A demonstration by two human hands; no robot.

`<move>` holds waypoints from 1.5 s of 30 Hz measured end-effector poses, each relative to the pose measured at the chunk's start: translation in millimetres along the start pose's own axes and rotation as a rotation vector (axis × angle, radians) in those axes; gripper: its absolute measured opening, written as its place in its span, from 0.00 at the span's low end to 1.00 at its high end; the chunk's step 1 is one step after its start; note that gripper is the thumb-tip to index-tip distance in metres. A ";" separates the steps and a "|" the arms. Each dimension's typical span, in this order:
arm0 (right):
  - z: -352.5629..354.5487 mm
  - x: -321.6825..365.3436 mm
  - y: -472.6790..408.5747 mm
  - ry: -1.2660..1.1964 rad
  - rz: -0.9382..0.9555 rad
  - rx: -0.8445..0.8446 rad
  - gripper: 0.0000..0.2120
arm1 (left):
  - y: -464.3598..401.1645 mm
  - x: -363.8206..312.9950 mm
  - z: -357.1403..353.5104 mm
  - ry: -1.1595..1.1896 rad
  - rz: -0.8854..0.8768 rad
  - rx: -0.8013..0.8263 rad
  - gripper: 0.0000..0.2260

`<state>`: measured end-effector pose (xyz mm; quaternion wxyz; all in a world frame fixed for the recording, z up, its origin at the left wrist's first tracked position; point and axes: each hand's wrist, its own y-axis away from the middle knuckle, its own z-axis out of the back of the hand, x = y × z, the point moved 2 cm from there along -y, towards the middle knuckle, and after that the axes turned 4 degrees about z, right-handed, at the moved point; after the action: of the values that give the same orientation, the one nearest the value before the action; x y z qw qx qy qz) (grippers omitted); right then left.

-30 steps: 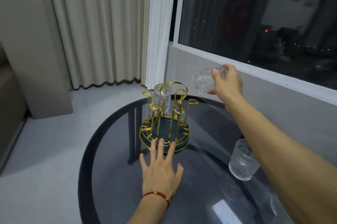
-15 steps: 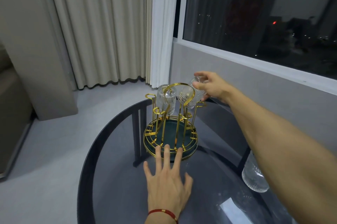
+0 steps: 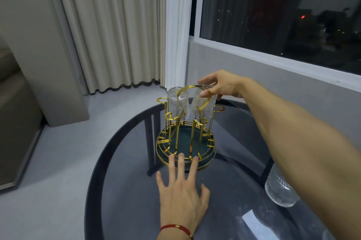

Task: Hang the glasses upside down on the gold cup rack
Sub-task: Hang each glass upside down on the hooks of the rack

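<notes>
1. We see the gold rack just below the middle of the frame, standing on a dark glass table.
2. Our right hand reaches in from the right, its fingers pinching the base of an upturned glass tilted at the rack's upper right side.
3. A 2nd glass already hangs upside down on the rack's upper left.
4. Our left hand lies flat, fingers spread and gripping nothing, fingertips touching the rack's base.
5. A 3rd glass stands on the table at the lower right, partly behind our right forearm.
</notes>
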<state>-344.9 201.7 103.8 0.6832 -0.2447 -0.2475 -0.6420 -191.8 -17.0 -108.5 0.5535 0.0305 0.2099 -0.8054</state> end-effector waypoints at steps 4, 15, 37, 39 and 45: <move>-5.0 4.2 -5.2 0.003 -0.051 0.121 0.28 | -2.0 1.6 -1.8 -0.010 -0.005 -0.011 0.33; -13.6 -11.4 8.0 -0.451 -0.112 -0.042 0.19 | -1.4 1.0 -4.9 -0.008 0.008 -0.004 0.33; -50.2 23.6 281.8 0.238 0.044 -0.366 0.18 | 36.0 -18.9 18.5 -0.024 -0.008 0.030 0.26; -61.0 23.8 312.8 0.228 0.072 -0.416 0.18 | 46.7 -35.7 24.2 0.016 -0.029 0.090 0.28; -74.4 6.1 420.7 0.133 0.084 -0.850 0.17 | 95.2 -119.6 60.2 0.617 -0.274 0.236 0.25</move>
<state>77.2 172.1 44.5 0.5617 -0.4722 0.0937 -0.6728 -48.6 37.2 -49.0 0.3434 0.3075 0.2747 -0.8438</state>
